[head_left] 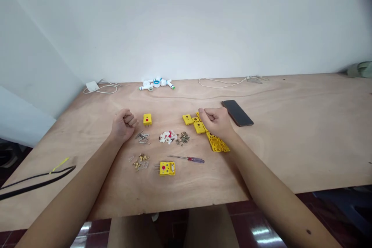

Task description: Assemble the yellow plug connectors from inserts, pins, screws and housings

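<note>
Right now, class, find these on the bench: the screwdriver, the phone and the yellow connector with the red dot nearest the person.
Screwdriver (pixel 196 159): head view, on its handle.
Phone (pixel 237 113): head view, on the middle of its dark flat face.
Yellow connector (pixel 167 173): head view, on its yellow body below the red dot.

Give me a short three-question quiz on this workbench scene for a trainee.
1. Which is closer to the black smartphone, the left hand or the right hand?
2. True or false: the left hand is gripping the screwdriver.
3. What colour is the dot on the yellow plug beside the left hand?

Key:
1. Right hand
2. False: the screwdriver lies on the wooden table, apart from both hands
3. Red
</note>
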Motion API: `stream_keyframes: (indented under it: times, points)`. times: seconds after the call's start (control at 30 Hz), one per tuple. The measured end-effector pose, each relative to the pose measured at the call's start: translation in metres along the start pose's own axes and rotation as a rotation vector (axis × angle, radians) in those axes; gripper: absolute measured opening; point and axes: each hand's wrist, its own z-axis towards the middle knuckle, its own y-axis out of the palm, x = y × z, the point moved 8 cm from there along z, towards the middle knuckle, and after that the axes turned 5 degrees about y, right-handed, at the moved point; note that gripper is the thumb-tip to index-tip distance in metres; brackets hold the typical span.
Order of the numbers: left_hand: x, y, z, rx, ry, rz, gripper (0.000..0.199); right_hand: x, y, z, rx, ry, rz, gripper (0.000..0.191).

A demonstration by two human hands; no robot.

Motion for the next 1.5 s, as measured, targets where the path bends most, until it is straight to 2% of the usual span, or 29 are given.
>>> stream_keyframes:
  times: [0.13, 0.3, 0.4, 0.57, 0.67, 0.87, 1.07, 1.5]
  points:
    - [-0.003, 0.004, -0.005, -0.011, -0.015, 0.016, 0.063, 0.002, -0.001, 0.001, -0.034, -0.007, -0.004, 0.070]
    - [-0.002, 0.004, -0.007, -0.011, -0.013, 0.023, 0.063, 0.016, -0.009, 0.005, 0.033, 0.010, -0.078, 0.070]
    - [-0.002, 0.005, -0.008, -0.019, -0.011, 0.023, 0.063, 0.021, -0.009, 0.008, 0.041, 0.008, -0.104, 0.063]
    - [-0.001, 0.006, -0.010, -0.032, 0.000, 0.022, 0.064, 0.022, 0.010, 0.008, -0.099, -0.053, -0.193, 0.033]
    - [-0.002, 0.005, -0.010, -0.036, -0.006, 0.028, 0.062, 0.029, 0.026, 0.005, -0.201, -0.051, -0.274, 0.025]
    - [-0.002, 0.005, -0.009, -0.037, -0.008, 0.045, 0.061, 0.045, 0.048, -0.005, -0.368, -0.030, -0.392, 0.031]
    - [-0.001, 0.008, -0.011, -0.048, -0.004, 0.054, 0.060, 0.042, 0.053, -0.009, -0.435, -0.047, -0.409, 0.029]
    - [-0.001, 0.011, -0.010, -0.082, 0.030, 0.085, 0.059, 0.033, 0.064, -0.012, -0.425, 0.000, -0.384, 0.025]
